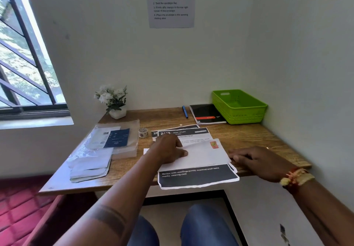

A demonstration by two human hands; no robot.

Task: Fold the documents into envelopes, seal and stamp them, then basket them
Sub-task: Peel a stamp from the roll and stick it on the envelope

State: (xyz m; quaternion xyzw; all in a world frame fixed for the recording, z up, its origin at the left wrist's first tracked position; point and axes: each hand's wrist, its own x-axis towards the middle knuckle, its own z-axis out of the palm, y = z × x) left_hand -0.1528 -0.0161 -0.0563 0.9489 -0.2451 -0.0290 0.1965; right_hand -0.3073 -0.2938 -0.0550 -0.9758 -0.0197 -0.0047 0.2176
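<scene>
A white envelope (pixel 203 154) with a small orange stamp (pixel 214 144) at its top right corner lies on printed documents (pixel 199 176) in the middle of the wooden desk (pixel 258 136). My left hand (pixel 168 149) lies on the envelope's left part, fingers curled down against it. At the envelope's right edge, my right hand (pixel 256 159) rests on the desk, its fingertips touching that edge. The green basket (pixel 239 106) stands at the back right corner. It looks empty.
A pack of envelopes in clear plastic (pixel 107 144) lies at the left. A small tape roll (pixel 143 132), a potted white flower (pixel 115 102), a blue pen (pixel 185 112) and a black notebook (pixel 206 114) sit further back. An instruction sheet (pixel 171 2) hangs on the wall.
</scene>
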